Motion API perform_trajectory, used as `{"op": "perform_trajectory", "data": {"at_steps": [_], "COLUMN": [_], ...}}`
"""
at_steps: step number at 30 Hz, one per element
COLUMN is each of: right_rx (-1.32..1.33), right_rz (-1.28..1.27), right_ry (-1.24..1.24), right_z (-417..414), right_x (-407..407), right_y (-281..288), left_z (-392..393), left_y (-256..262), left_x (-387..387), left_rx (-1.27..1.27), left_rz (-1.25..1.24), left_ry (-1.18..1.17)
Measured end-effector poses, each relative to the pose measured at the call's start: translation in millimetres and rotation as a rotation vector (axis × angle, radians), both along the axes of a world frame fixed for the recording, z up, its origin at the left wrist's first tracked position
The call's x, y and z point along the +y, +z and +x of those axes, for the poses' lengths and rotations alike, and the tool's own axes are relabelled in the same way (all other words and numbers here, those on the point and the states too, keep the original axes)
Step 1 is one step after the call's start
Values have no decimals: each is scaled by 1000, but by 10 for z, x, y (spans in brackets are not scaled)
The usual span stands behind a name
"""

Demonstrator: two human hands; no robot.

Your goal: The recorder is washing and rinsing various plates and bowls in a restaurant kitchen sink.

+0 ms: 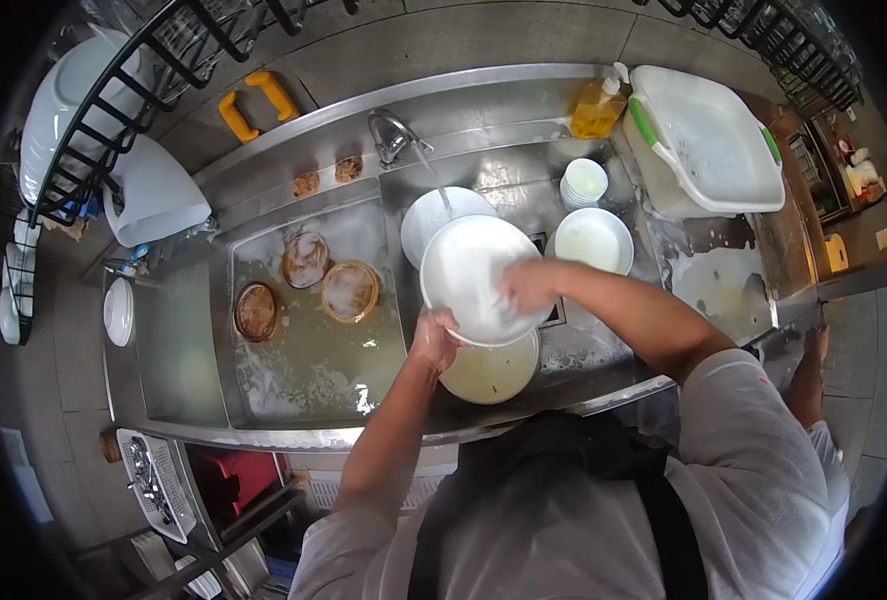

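My left hand (437,341) grips the lower left rim of a large white bowl (466,277), which is tilted over the sink. My right hand (526,286) is blurred against the inside of that bowl; whether it holds anything cannot be told. Behind the bowl a white plate or bowl (432,214) lies under water running from the faucet (395,142). Below it, a round vessel (492,371) holds cloudy liquid. To the right are a white bowl (593,240) and a stack of small white bowls (584,184).
Several round brown vessels (350,291) sit in the left basin's cloudy water. A soap pump bottle (597,109) and a white tub with green handles (713,142) stand at the back right. Black wire racks (91,112) hang overhead. Another person's arm (811,367) shows at the right.
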State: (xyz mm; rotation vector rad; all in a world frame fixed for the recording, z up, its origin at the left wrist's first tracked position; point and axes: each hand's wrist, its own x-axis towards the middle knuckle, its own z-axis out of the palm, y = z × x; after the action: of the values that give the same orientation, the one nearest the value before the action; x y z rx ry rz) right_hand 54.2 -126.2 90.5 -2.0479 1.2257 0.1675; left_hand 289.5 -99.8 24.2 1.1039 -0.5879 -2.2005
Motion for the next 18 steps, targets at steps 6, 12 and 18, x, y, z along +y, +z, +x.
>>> {"op": "perform_trajectory", "data": {"at_steps": [6,12,18], "right_rx": [-532,358,-435], "right_rz": [-316,-113,-116], "right_ry": [-170,82,-586], "right_z": [456,-391,-1308], "right_x": [2,-85,121], "right_y": [-217,140,318], "left_z": [-14,-142,-419], "left_y": [-143,74,118], "left_x": [-72,-18,-143], "left_rx": [417,89,91], "left_rz": [190,111,205], "left_ry": [-13,39,161]}}
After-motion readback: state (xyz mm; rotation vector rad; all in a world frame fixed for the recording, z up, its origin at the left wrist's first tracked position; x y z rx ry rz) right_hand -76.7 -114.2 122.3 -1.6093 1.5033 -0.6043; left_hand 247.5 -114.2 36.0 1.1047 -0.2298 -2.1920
